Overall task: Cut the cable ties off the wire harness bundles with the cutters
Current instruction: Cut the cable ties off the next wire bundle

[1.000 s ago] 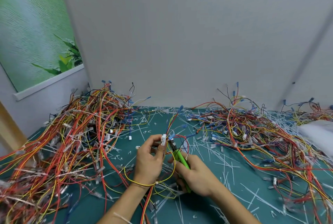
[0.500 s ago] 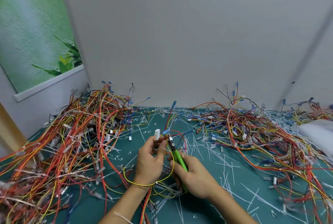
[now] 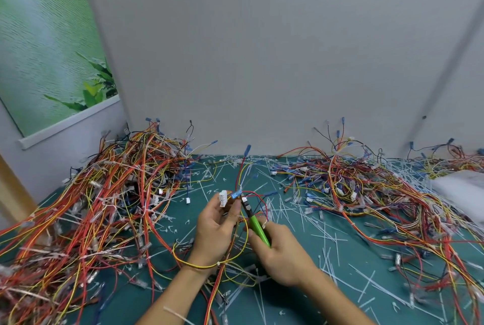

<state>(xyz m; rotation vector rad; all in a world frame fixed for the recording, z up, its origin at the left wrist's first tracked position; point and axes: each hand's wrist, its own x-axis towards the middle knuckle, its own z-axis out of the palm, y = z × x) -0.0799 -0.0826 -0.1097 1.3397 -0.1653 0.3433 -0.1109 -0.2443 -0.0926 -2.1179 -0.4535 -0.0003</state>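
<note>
Two bare hands, two bare forearms
The left hand (image 3: 213,233) and right hand (image 3: 284,256) are uncovered, as are the left forearm (image 3: 170,294) and right forearm (image 3: 337,301) down to the lower edge. A thin whitish strip (image 3: 174,312) crosses the left forearm; whether it is worn cannot be told.

There are two bare hands: left hand (image 3: 213,230), right hand (image 3: 281,254). One green-handled cutter (image 3: 258,227). One loose wire harness (image 3: 223,198) with white plastic connector. Two tangled red-orange-yellow wire heaps: left heap (image 3: 104,207), right heap (image 3: 366,193). White cable-tie offcuts (image 3: 324,235): too many to count.
</note>
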